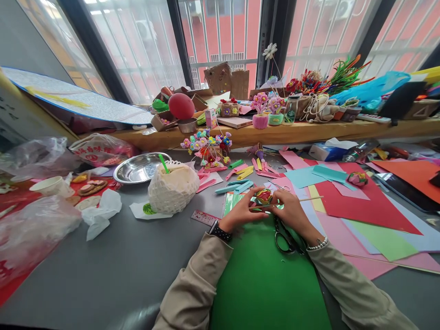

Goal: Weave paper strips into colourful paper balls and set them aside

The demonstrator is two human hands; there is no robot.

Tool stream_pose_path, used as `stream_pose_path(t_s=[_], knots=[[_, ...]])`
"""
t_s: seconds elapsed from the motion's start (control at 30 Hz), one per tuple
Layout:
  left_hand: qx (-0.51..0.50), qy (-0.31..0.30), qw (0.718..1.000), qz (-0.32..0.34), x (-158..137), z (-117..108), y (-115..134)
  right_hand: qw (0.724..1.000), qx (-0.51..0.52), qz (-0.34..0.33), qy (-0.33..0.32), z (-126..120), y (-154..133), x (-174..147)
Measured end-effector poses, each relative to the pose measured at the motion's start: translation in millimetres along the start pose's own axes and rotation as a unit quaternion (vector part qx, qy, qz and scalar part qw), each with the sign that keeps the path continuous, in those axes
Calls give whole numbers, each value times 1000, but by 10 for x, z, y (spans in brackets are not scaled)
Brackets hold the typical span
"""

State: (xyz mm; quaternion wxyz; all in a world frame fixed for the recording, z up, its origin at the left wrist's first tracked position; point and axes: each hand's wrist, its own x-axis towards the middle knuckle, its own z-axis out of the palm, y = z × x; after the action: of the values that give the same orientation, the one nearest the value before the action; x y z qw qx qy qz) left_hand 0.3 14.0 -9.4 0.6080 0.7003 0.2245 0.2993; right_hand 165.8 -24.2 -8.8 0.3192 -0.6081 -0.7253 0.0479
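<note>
Paper ball (264,196), 2-handed hold.
L hand (242,208) & R hand (291,207) gripping it; stick (312,199) across both, prob. for steadiness.

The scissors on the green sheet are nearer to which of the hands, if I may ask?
Right. The right hand is just above the scissors in the picture, close to them; the left hand is farther off, up and to their left.
</note>
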Motion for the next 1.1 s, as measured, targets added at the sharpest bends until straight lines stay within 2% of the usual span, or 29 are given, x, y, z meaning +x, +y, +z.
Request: stream_pose_path(t_s=[0.4,0.57,0.8,0.93,1.0,1.1], knots=[[-32,-1,999,3,-9,5,-1,1000,4,2,-6,-16,-17,-1],[-39,-1,999,0,-6,15,-6,1000,2,-10,15,-8,0,7],[0,49,999,18,15,1,-7,997,-21,-47,62,-66,34,-10],[16,104,994,39,36,-14,-31,996,8,-5,86,-156,58,-14],[19,129,990,52,42,-16,-38,996,27,5,87,-192,62,-7],[20,133,989,65,43,-9,-33,997,49,-13,61,-220,51,4]])
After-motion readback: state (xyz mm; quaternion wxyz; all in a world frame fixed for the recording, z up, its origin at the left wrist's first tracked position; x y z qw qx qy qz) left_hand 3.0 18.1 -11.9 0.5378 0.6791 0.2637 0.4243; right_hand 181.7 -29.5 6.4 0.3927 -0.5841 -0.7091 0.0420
